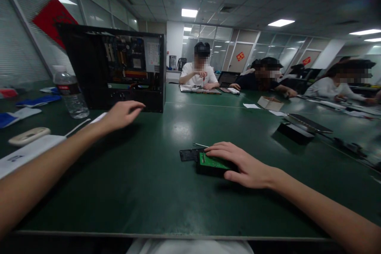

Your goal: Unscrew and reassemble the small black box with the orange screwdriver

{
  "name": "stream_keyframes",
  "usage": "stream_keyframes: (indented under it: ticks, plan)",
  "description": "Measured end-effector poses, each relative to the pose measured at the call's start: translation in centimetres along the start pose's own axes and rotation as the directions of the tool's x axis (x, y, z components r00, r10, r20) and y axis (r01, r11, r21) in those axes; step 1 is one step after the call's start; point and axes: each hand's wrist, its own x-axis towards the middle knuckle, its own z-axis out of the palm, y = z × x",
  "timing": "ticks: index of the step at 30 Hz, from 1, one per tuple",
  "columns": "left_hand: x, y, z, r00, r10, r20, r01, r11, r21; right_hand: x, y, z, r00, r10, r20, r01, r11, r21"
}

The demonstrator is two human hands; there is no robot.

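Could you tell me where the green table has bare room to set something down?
Bare table lies between the left hand and the right hand resting on the circuit board, down to the near edge. Crowded: the left side, around the water bottle and open computer case.

Smooth matte table (pixel 154 182): dark green, pale ceiling-light glare. Flat rectangular circuit board (pixel 212 162) under the right hand (pixel 241 164): bright green face, black body. Small flat plate (pixel 188 154) beside it: black. Open metal computer case (pixel 113 67): black shell, multicoloured parts inside, white label. Clear plastic water bottle (pixel 70 93): dark label band. Diamond-shaped paper sign (pixel 50 18) on the glass wall: red.
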Motion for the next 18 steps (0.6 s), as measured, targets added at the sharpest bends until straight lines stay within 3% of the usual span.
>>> stream_keyframes:
  ticks: [2,4,6,9,13,18]
  plan:
    - [0.7,-5.4,-2.4,0.97,-0.242,0.007,0.237,0.958,0.158,0.0,0.0,0.1,1.0,0.012,0.009,-0.012,1.0,0.016]
    - [0.8,-9.4,-3.7,0.936,-0.352,0.002,0.343,0.912,0.226,-0.1,0.0,0.1,1.0,0.022,0.009,-0.022,0.999,0.029]
    - [0.5,-11.9,-4.0,0.916,-0.401,0.027,0.379,0.885,0.268,-0.2,0.2,0.2,1.0,0.025,0.005,-0.025,0.999,0.037]
    - [0.1,-13.0,-3.4,0.893,-0.443,0.081,0.399,0.862,0.313,-0.4,0.5,0.1,1.0,0.012,-0.008,-0.012,0.999,0.037]
    - [-0.2,-12.6,-3.1,0.855,-0.496,0.15,0.42,0.833,0.359,-0.6,0.8,0.0,0.999,-0.022,-0.049,0.024,0.999,0.026]
    - [-1.3,-12.0,-5.3,0.839,-0.529,0.129,0.439,0.797,0.416,-0.6,0.5,-0.3,0.994,-0.058,-0.095,0.059,0.998,0.008]
